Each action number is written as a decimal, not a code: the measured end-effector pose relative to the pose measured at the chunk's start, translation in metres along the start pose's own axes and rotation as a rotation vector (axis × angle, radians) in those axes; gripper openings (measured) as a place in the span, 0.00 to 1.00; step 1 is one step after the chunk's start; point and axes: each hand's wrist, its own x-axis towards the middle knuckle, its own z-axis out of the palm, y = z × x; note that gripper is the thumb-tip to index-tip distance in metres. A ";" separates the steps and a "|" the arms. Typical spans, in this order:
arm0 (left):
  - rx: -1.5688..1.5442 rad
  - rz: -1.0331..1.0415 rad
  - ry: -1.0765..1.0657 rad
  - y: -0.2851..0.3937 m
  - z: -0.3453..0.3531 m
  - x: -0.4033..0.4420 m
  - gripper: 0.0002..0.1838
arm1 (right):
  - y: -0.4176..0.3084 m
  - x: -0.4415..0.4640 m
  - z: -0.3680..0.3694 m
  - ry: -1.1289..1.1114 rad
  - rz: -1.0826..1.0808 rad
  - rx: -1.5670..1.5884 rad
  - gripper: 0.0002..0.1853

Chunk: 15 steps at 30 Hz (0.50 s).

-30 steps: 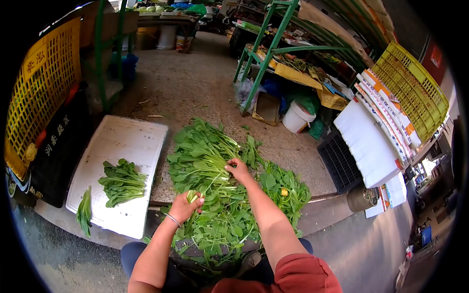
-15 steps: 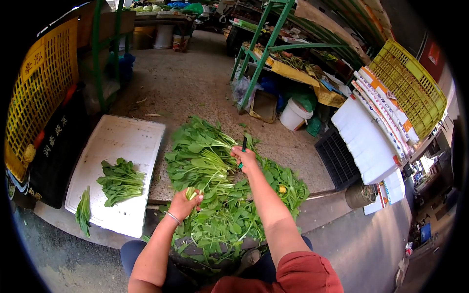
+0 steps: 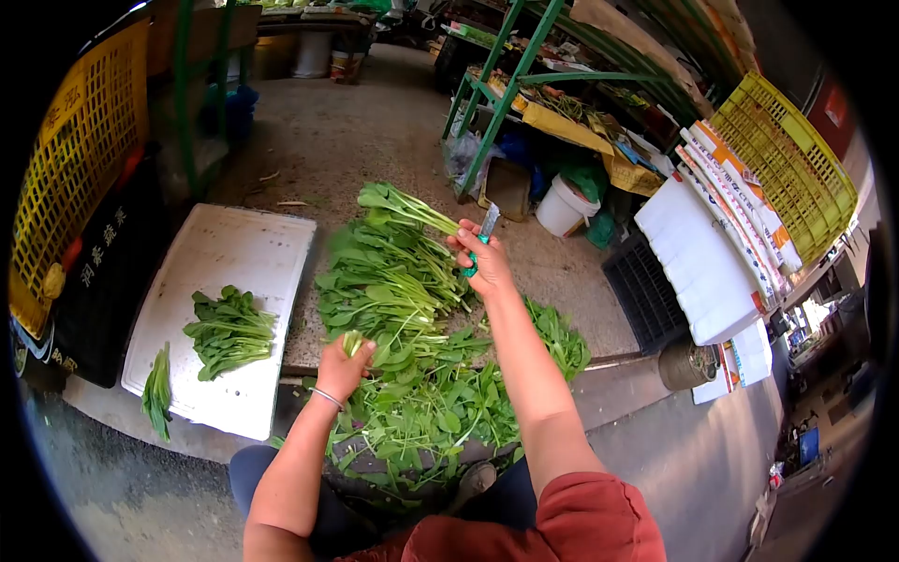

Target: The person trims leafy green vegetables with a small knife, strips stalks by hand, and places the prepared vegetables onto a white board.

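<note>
My right hand (image 3: 482, 258) is closed around a small knife (image 3: 486, 229) with a green handle, its blade pointing up. The same hand pinches the stem end of a leafy green stalk (image 3: 405, 203), whose leaves point left. Lower down, my left hand (image 3: 345, 367) grips leafy greens by their pale stem ends (image 3: 353, 343). Between and beyond the hands lies a heap of leafy greens (image 3: 379, 281) with stems to the right. Loose trimmed leaves (image 3: 440, 412) are spread below it, near my knees.
On the left, a white foam board (image 3: 253, 248) bears a bunch of greens (image 3: 229, 330) and a smaller bundle (image 3: 157, 393). A yellow crate (image 3: 89, 159) stands beyond it. To the right are a black crate (image 3: 646, 288), white foam boxes (image 3: 688, 258) and a white bucket (image 3: 565, 211).
My right hand has moved up and right, lifting a leafy stalk from the heap along with the knife. My left hand has shifted slightly left and up, still gripping its greens.
</note>
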 end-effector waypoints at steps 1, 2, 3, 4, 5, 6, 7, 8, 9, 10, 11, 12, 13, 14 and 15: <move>-0.034 0.021 0.012 0.002 -0.001 -0.001 0.10 | -0.003 -0.010 0.001 -0.030 -0.014 0.043 0.13; -0.032 0.023 0.017 0.004 -0.002 -0.003 0.10 | -0.004 -0.021 0.002 -0.028 -0.031 0.012 0.13; -0.007 0.079 0.101 0.008 -0.002 -0.004 0.10 | -0.004 -0.034 0.002 -0.034 -0.004 -0.076 0.13; 0.020 0.142 0.192 0.016 -0.002 -0.005 0.10 | -0.004 -0.046 0.002 -0.050 0.018 -0.161 0.14; 0.024 0.148 0.259 0.032 -0.001 -0.011 0.10 | -0.003 -0.062 0.002 -0.016 0.028 -0.253 0.14; 0.073 0.138 0.284 0.036 -0.003 -0.012 0.11 | 0.001 -0.078 0.003 0.008 0.036 -0.343 0.15; 0.124 0.123 0.312 0.036 -0.007 -0.013 0.11 | 0.003 -0.095 0.005 0.017 0.077 -0.381 0.15; 0.270 0.217 0.343 0.035 -0.009 -0.014 0.11 | 0.007 -0.109 0.000 -0.020 0.121 -0.509 0.15; 0.417 0.306 0.362 0.035 -0.009 -0.016 0.11 | 0.013 -0.122 -0.004 -0.023 0.150 -0.688 0.13; 0.479 0.280 0.274 0.041 -0.008 -0.021 0.11 | 0.019 -0.138 -0.003 -0.045 0.137 -0.731 0.13; 0.602 0.233 0.139 0.038 -0.008 -0.022 0.11 | 0.041 -0.141 -0.023 -0.118 0.109 -0.810 0.13; 0.604 0.219 0.058 0.036 -0.004 -0.026 0.11 | 0.047 -0.153 -0.022 -0.138 0.191 -0.770 0.13; 0.602 0.204 -0.026 0.034 0.001 -0.030 0.11 | 0.042 -0.165 -0.011 -0.229 0.146 -1.017 0.13; 0.598 0.206 -0.042 0.030 0.007 -0.032 0.11 | 0.048 -0.171 -0.011 -0.241 0.167 -0.975 0.12; 0.491 0.164 -0.146 0.026 0.011 -0.035 0.11 | 0.054 -0.177 -0.010 -0.252 0.189 -0.933 0.12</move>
